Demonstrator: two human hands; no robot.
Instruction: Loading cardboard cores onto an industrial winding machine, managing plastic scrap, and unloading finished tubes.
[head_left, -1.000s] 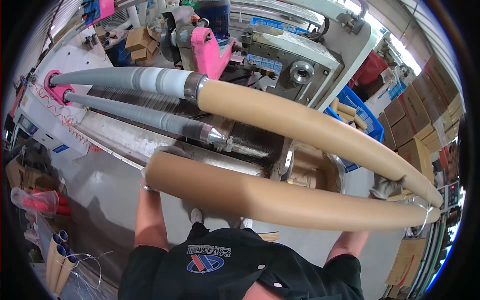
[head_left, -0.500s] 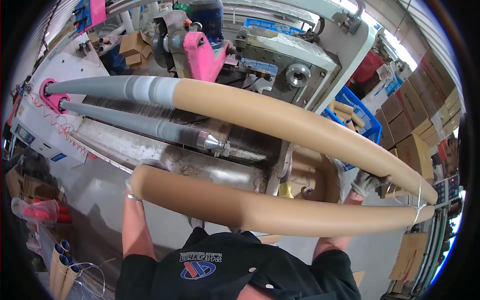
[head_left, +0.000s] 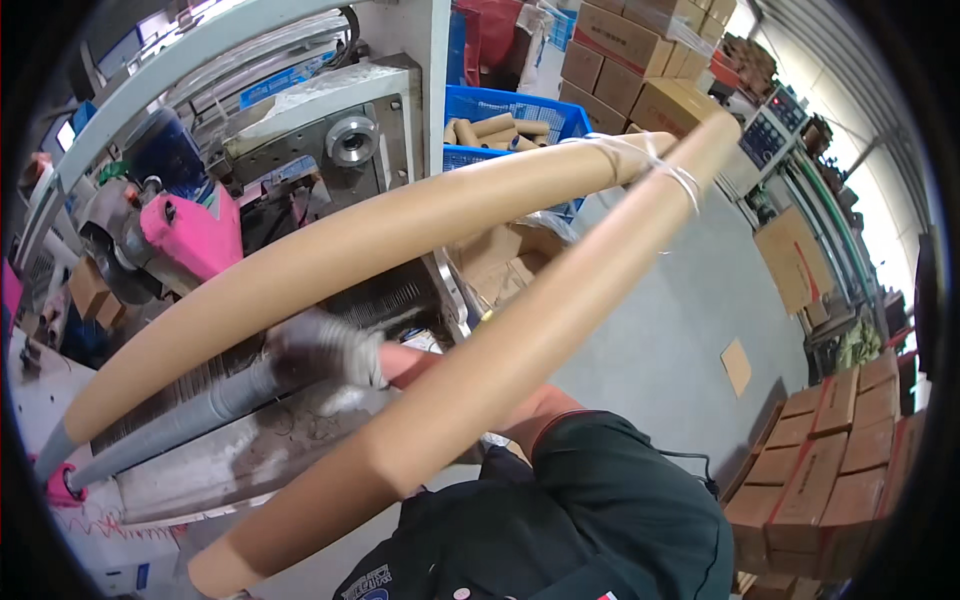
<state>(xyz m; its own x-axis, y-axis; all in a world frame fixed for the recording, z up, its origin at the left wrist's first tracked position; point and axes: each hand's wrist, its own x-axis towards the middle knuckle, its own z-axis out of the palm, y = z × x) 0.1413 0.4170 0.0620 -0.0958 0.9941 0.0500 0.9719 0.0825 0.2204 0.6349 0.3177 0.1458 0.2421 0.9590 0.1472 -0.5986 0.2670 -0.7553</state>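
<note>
A long brown cardboard tube (head_left: 480, 375) slants across the view close to my body, from lower left to upper right. Only a sliver of my left hand (head_left: 240, 596) shows, at the tube's lower end, which it holds up; its fingers are out of sight. My gloved right hand (head_left: 325, 348) reaches beneath the near tube to the tip of a grey roller (head_left: 215, 398). Motion smears its fingers, so its grip is unclear. A second cardboard tube (head_left: 370, 235) sits sleeved on the upper roller. White string (head_left: 660, 165) joins both tubes near their far ends.
Behind the tubes stands the machine with a pink bracket (head_left: 190, 230) and a round metal socket (head_left: 352, 141). A blue crate (head_left: 575, 115) holds short tube pieces. Stacked cartons (head_left: 820, 470) stand at right, and a cardboard piece (head_left: 737, 367) lies on the floor.
My view has turned right. My right hand has left the tubes' tied end for the lower roller's tip. The near tube now slants more steeply, its left end lower in view.
</note>
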